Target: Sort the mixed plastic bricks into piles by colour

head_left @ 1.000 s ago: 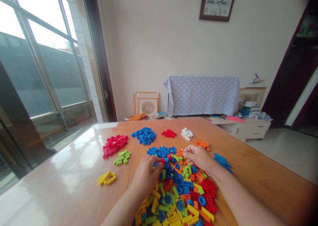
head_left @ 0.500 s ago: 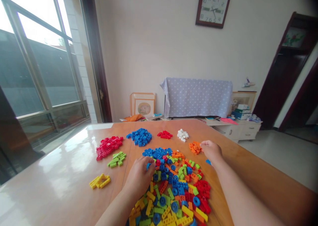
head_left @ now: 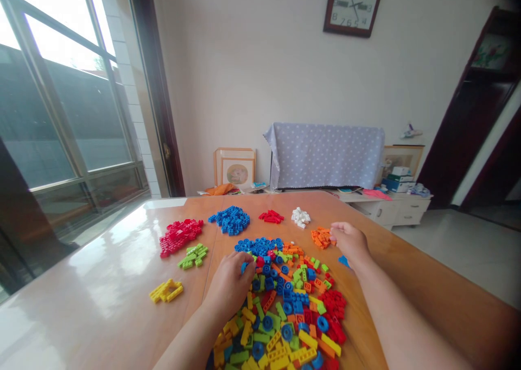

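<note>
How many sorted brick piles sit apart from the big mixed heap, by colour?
Red piles: 2
Blue piles: 2
Green pile: 1
Yellow pile: 1
White pile: 1
Orange pile: 1
Total: 8

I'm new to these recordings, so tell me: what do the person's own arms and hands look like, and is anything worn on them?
Both arms are bare to the picture's lower edge: no sleeves show. The left hand and right hand wear no gloves, and no watch, ring or bracelet is visible.
</note>
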Demonstrator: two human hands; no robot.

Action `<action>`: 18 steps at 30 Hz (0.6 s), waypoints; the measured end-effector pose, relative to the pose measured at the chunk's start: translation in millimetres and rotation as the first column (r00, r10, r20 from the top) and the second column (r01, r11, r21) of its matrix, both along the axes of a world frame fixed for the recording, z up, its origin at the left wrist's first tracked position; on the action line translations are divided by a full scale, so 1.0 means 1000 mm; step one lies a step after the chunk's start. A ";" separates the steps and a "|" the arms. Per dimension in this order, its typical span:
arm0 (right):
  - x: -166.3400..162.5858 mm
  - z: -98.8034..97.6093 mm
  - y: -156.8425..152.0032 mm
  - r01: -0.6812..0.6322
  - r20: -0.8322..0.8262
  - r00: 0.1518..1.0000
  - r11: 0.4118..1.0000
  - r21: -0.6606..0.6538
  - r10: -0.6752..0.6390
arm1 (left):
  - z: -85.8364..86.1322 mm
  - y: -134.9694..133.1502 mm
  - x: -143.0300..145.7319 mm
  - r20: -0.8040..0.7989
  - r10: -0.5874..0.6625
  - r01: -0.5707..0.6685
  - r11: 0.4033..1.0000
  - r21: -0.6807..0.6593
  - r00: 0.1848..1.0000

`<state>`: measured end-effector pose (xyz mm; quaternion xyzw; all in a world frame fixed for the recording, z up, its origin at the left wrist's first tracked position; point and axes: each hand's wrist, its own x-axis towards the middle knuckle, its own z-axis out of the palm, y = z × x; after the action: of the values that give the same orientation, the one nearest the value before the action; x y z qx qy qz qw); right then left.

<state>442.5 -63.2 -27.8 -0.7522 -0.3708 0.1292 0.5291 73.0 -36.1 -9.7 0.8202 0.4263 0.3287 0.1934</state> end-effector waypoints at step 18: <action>-0.107 0.012 -0.027 -0.542 0.234 0.714 0.732 -0.412 0.660 | -0.007 0.000 0.001 -0.077 -0.024 0.025 1.000 0.011 0.997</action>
<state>335.5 -89.7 -15.3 -0.6718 -0.6639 0.2115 0.2514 73.6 -36.4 -16.2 0.8386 0.4211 0.2973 0.1760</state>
